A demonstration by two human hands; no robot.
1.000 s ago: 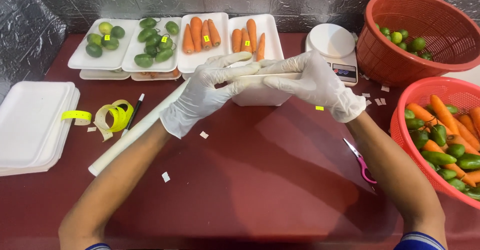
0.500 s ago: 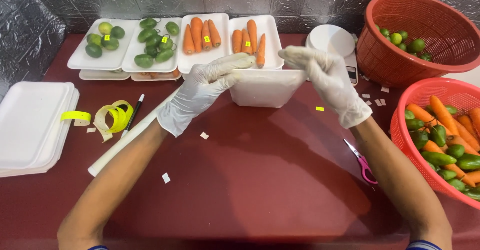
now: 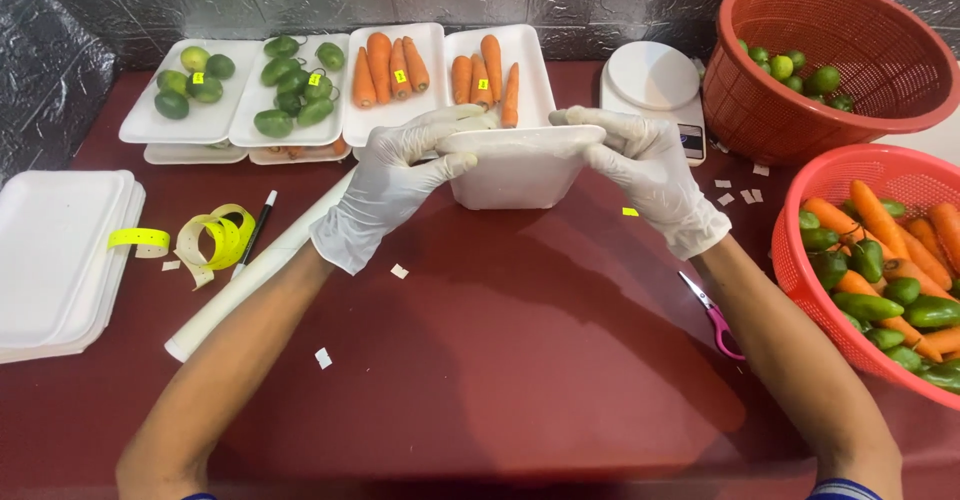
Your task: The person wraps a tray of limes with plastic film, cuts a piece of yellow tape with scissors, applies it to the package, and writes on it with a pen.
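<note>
- I held a white foam tray (image 3: 520,165) tilted up on edge above the middle of the dark red counter (image 3: 520,360), its long rim facing me, so both ends were easy to reach.
- My left hand (image 3: 395,185), gloved in white, was pinching the tray's left end, thumb below the rim and fingers curled over the top.
- My right hand (image 3: 650,175), gloved too, was pinching the right end the same way, which kept the light tray steady between them.
- Just behind it lay filled trays in a row: two carrot trays (image 3: 450,80), then trays of green fruit (image 3: 240,100) further left, each with small yellow stickers.
- A white kitchen scale (image 3: 655,85) sat beside the row, near the upper red basket (image 3: 850,60) holding limes.
- The lower red basket (image 3: 880,260) of carrots and green chillies stood close to my right arm, pink-handled scissors (image 3: 712,315) just beside it.
- To my left were a stack of empty trays (image 3: 55,250), a yellow sticker strip (image 3: 205,240), a pen (image 3: 255,230) and a white roll (image 3: 250,275).
</note>
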